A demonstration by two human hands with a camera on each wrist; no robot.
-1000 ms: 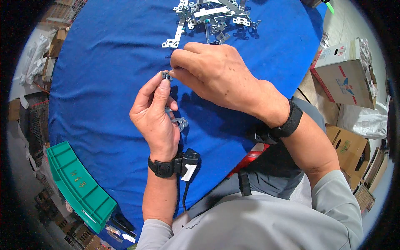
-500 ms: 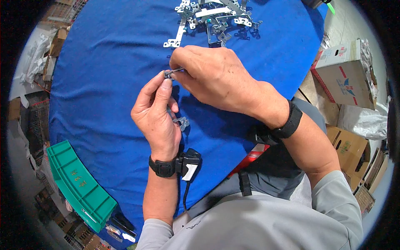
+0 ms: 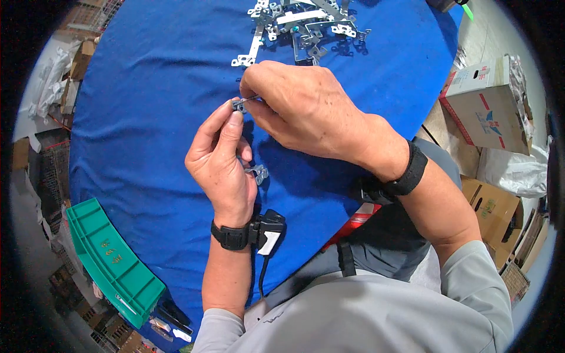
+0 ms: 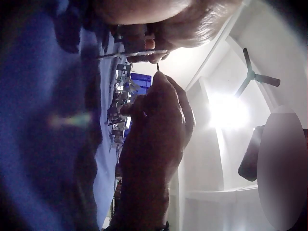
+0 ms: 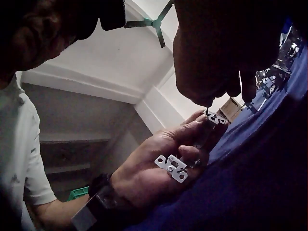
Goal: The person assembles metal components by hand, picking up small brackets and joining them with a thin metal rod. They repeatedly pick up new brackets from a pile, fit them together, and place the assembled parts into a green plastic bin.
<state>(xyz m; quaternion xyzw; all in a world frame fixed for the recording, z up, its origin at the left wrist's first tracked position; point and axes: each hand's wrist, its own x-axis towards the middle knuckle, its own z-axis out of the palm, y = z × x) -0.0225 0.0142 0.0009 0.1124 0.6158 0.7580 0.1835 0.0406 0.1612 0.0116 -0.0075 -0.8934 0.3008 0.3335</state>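
My left hand (image 3: 219,162) pinches a small metal bracket end (image 3: 238,106) between thumb and index finger in the head view. A second perforated metal end (image 3: 259,173) sticks out by the palm; in the right wrist view this bracket plate (image 5: 172,168) shows holes and slots. The curled fingers hide what lies between the two ends. My right hand (image 3: 315,109), palm down, pinches a thin metal piece (image 3: 251,97) whose tip meets the upper bracket end. In the left wrist view the right hand (image 4: 154,130) appears dark against the light.
A pile of metal brackets (image 3: 306,26) lies on the blue cloth (image 3: 147,147) beyond the hands. A green plastic tray (image 3: 115,259) is at the table's left edge. Cardboard boxes (image 3: 488,109) stand on the floor at right.
The thin metal piece has come into view between the right fingers, and the right hand has shifted slightly at the bracket end. The left hand keeps its hold almost in place.
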